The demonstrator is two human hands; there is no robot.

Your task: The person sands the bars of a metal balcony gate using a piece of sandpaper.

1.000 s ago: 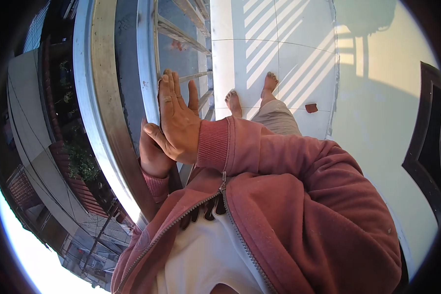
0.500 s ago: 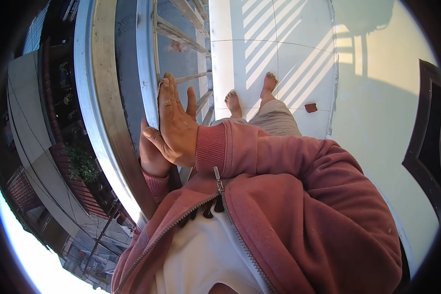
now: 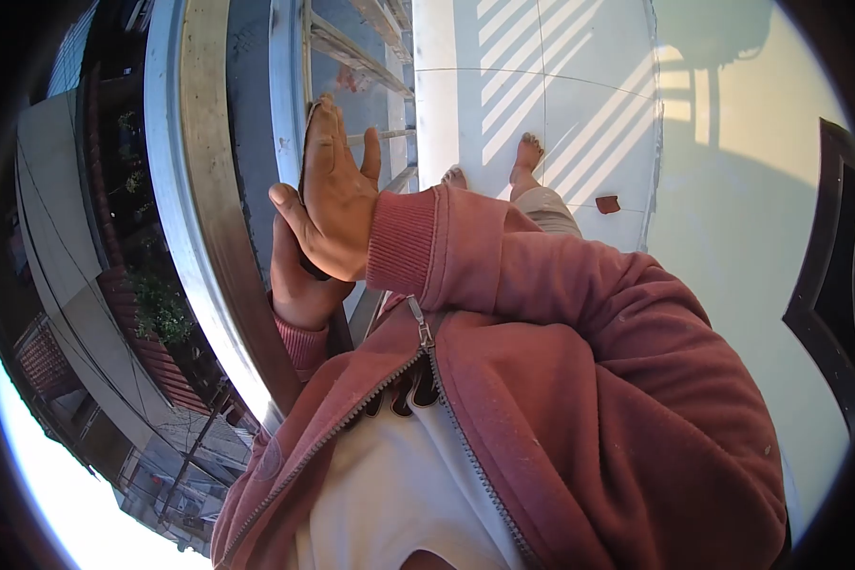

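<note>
My right hand (image 3: 337, 214) lies flat along the side of a pale, worn rail (image 3: 285, 104). Its fingers are stretched out, with the thumb and little finger spread from the rest. A thin dark edge shows along the underside of the fingers; what it belongs to I cannot make out. Behind and below it is my left hand (image 3: 294, 271), close to the same rail, its fingers mostly hidden by the right hand. A dark band or strip shows between the two at the left wrist. Both sleeves are reddish-pink, with ribbed cuffs.
A second, wider rail (image 3: 199, 161) runs parallel on the left, with slanted bars (image 3: 356, 52) on the near rail's other side. A small red-brown piece (image 3: 608, 204) lies on the tiled floor (image 3: 598, 104) by my bare feet. Rooftops show beyond the railing.
Along the rail, my right hand has slid away from my body, toward the top of the view. My left hand has shifted the same way, and my body leans slightly further forward.
</note>
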